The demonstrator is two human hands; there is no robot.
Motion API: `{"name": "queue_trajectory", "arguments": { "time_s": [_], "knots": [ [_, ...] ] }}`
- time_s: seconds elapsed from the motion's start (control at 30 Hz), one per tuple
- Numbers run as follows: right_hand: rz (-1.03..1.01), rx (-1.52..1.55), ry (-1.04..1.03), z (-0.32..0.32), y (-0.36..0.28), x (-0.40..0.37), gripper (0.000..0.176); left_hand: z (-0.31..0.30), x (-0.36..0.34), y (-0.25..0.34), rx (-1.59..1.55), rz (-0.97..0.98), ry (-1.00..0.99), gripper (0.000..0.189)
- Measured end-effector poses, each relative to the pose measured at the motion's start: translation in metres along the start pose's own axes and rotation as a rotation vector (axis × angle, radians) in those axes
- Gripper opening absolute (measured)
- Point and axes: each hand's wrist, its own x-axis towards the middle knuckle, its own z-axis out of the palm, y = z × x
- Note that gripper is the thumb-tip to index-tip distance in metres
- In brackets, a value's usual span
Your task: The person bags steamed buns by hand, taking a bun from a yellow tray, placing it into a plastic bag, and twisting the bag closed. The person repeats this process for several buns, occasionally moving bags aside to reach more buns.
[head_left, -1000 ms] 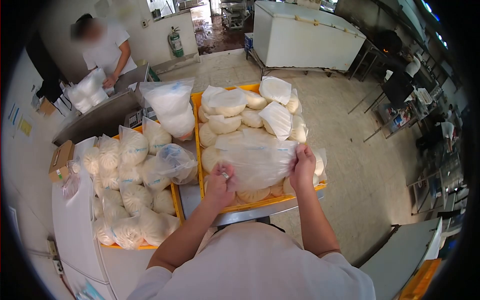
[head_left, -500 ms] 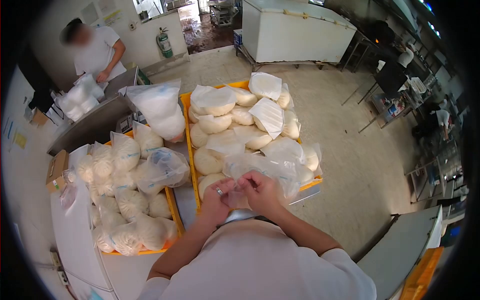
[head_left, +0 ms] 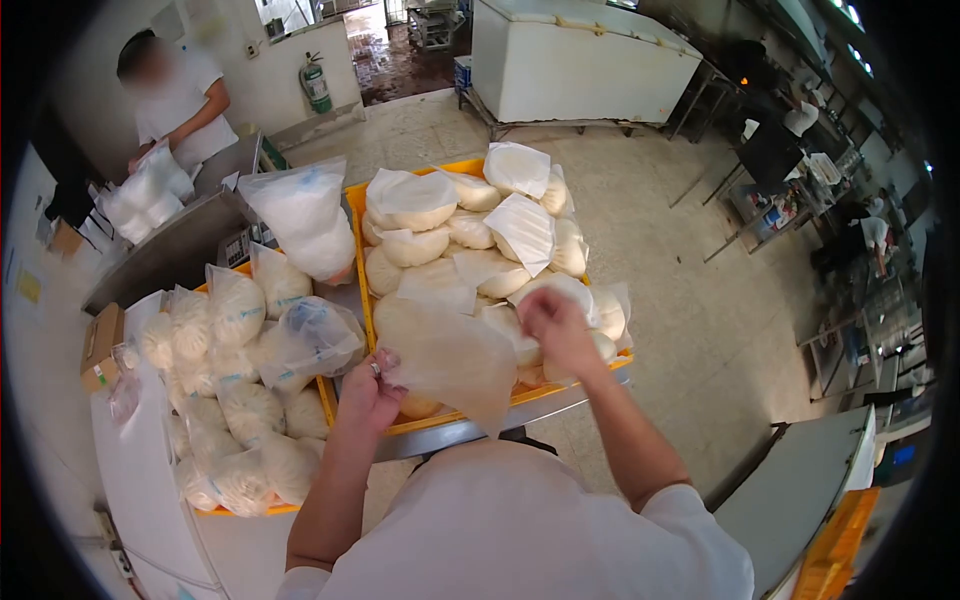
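Observation:
My left hand [head_left: 370,392] pinches a corner of a thin, see-through plastic bag [head_left: 455,365], which spreads out limp toward the right. Blurred by motion, my right hand [head_left: 558,325] is at the right of the bag, over the pale rounded dough-like lumps; its fingers are smeared. Those lumps [head_left: 415,243] fill a yellow crate [head_left: 359,230], several with white sheets or clear plastic [head_left: 525,232] over them. To the left, a second yellow crate [head_left: 327,402] holds several similar lumps in clear bags [head_left: 238,308], with a crumpled clear bag [head_left: 318,335] on top.
A large bag of white material [head_left: 300,215] stands between the crates' far ends. At the back left a person [head_left: 190,105] handles plastic bags [head_left: 150,195] at a metal counter. A cardboard box [head_left: 102,345] sits far left; a white chest freezer [head_left: 580,75] stands behind.
My hands, close together before, have moved apart: the left to the left with the bag, the right up and to the right. The bag has spread out between them.

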Motion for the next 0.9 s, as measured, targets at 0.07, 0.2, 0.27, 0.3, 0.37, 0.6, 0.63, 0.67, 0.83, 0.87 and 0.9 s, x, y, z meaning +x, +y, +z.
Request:
{"name": "queue_trajectory", "arguments": {
  "time_s": [0.07,0.2,0.27,0.3,0.37,0.6,0.63,0.67,0.83,0.87,0.9],
  "knots": [
    [-0.170,-0.441,0.241,-0.020,-0.008,0.045,0.026,-0.003,-0.005,0.001,0.079,-0.045,-0.014,0.023],
    [-0.143,-0.885,0.213,-0.001,0.013,0.125,0.076,0.022,-0.009,-0.011,0.038,-0.064,0.239,0.035],
    [-0.051,-1.070,0.170,0.015,0.019,0.143,0.089,0.031,-0.019,-0.011,0.020,-0.069,0.190,0.037],
    [-0.003,-1.140,0.157,0.021,0.018,0.148,0.093,0.036,-0.025,-0.010,0.010,-0.069,0.167,0.038],
    [0.034,-1.168,0.125,0.018,0.017,0.158,0.092,0.046,-0.034,-0.007,0.001,-0.053,0.231,0.037],
    [0.001,-0.564,0.312,-0.075,0.058,0.220,0.045,0.057,-0.039,0.000,0.063,-0.029,0.230,0.023],
    [0.079,-0.343,0.297,-0.092,0.072,0.227,0.043,0.054,-0.035,0.001,0.076,-0.008,0.221,0.021],
    [0.157,-0.121,0.283,-0.107,0.094,0.234,0.042,0.047,-0.025,0.000,0.092,0.011,0.209,0.019],
    [0.225,0.834,0.150,-0.118,0.107,0.224,0.041,0.064,0.009,0.018,0.140,0.035,0.252,0.015],
    [0.167,0.936,0.106,-0.113,0.075,0.203,0.042,0.050,0.022,0.026,0.160,0.039,0.199,0.015],
    [0.106,1.037,0.059,-0.105,0.040,0.183,0.044,0.045,0.032,0.033,0.178,0.045,0.144,0.016]
  ]
}}
